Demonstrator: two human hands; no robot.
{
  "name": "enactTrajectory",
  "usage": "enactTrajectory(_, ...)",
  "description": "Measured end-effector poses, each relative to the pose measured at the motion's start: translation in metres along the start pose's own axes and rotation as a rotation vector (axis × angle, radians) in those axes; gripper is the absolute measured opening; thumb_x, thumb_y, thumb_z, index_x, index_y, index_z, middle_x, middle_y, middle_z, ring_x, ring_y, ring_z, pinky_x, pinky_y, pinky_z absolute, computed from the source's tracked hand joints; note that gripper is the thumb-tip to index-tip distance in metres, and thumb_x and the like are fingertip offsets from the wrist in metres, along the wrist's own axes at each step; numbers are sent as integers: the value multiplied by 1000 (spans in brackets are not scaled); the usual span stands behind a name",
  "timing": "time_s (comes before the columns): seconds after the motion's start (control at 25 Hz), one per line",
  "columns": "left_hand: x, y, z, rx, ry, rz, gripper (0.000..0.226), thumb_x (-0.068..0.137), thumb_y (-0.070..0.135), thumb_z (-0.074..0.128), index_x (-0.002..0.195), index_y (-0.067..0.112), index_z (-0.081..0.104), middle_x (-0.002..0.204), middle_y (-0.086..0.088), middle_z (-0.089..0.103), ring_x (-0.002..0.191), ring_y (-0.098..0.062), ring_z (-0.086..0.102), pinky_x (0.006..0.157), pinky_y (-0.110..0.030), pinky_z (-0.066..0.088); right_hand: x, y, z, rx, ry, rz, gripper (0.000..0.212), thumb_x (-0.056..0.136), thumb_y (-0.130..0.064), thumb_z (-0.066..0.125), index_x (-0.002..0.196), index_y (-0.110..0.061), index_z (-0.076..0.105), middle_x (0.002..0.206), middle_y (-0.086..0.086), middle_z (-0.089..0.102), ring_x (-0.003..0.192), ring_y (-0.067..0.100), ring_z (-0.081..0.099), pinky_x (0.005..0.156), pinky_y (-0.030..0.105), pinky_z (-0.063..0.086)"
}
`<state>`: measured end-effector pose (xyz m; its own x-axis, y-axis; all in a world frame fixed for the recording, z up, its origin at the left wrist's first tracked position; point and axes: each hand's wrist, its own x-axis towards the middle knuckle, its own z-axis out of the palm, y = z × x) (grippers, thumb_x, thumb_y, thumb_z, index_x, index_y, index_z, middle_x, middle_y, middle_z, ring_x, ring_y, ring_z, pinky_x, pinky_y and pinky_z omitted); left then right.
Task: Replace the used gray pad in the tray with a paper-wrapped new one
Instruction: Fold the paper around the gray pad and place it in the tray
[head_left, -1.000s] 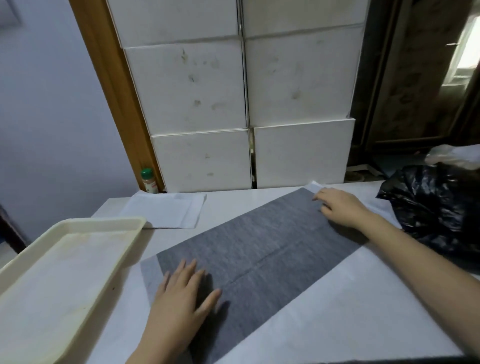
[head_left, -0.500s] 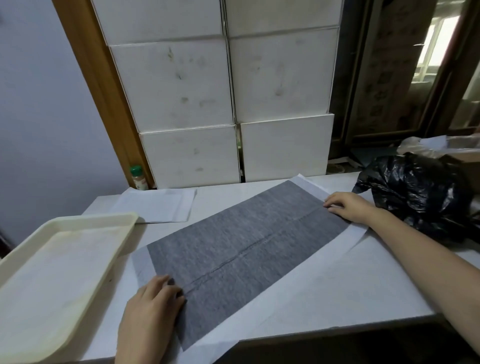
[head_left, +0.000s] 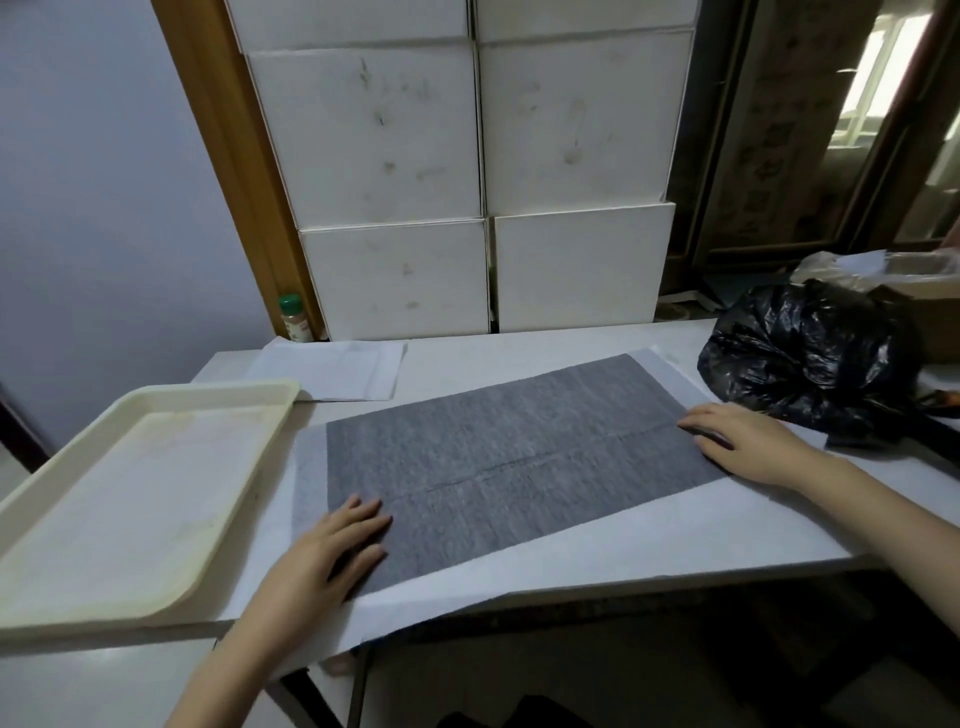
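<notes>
- Gray pad (head_left: 519, 457) lies flat on the white table (head_left: 571, 348), felt-like and rectangular, with a faint crease line running along its middle.
- Under it spreads a sheet of thin white paper (head_left: 649, 540), its near edge hanging over the table's front (slightly translucent at the left end).
- Left hand (head_left: 327, 556) presses flat on the pad's near-left corner, fingers together and extended, pinching nothing.
- Right hand (head_left: 748, 441) rests palm-down at the pad's far-right end, fingers laid out, also grasping nothing.
- Left of the left hand sits the cream plastic tray (head_left: 78, 587), rounded corners, raised rim, stained floor, no pad inside.
- Beyond the tray, folded white paper (head_left: 337, 369) and a small green-capped bottle (head_left: 295, 318).
- Just right of the right hand, a crumpled glossy black bag (head_left: 810, 358).
- Behind everything, stacked smudged white boxes (head_left: 467, 156).
</notes>
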<state>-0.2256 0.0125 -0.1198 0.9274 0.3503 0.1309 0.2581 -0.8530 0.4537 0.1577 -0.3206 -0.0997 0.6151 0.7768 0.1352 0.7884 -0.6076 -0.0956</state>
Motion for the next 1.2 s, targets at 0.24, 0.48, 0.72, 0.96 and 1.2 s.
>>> enactTrajectory(0.24,31,-9,-10,167,215,-9,28,95,26,53,117,18,68,130,0,61,121,-21,56,96,-31,44,-47,-10,-1,65,2,-13,32,91,-32,54,123,-31,60,132,-8,53,122,14,48,100,31,42)
enactTrajectory(0.48,27,-12,-17,-11,102,-57,28,90,26,62,114,15,70,135,0,57,120,-15,57,98,-30,46,-62,-20,0,386,46,66,31,82,-18,70,87,-48,63,111,-11,63,109,8,55,98,33,46)
enactTrajectory(0.72,32,-9,-16,96,243,21,12,84,18,68,82,9,74,99,-4,65,89,-22,64,76,-34,52,-55,-32,-13,295,70,70,38,79,-19,74,68,-51,58,92,-18,58,86,0,58,76,18,47)
enactTrajectory(0.96,23,-24,-9,95,291,112,12,83,19,71,89,12,77,91,-2,69,86,-20,63,75,-34,52,-65,-26,-5,303,67,67,13,82,-19,70,94,-19,75,94,-9,58,89,7,59,81,14,43)
enactTrajectory(1.2,30,-23,-11,93,269,87,8,80,17,73,82,11,77,88,-2,69,81,-21,65,72,-37,54,-65,-35,1,295,153,125,12,83,-16,69,91,-12,76,96,1,62,91,18,59,81,28,44)
